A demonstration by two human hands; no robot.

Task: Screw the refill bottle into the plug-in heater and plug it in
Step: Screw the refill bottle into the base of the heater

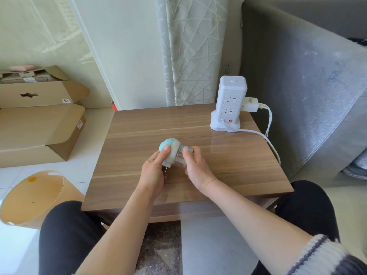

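i see the plug-in heater (170, 149): rounded body, teal dome on one end, pale grey-white shell behind it, metal prongs pointing down toward the wooden table. it is held tipped on its side, above the table's middle. the refill bottle (183, 155) is small and clear with a blue label, lying roughly horizontal, its neck end seated in the heater's open side. thread engagement not discernible.

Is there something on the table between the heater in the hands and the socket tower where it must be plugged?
Nothing visible: only bare table lies between the heater and the socket tower, whose front sockets are free.
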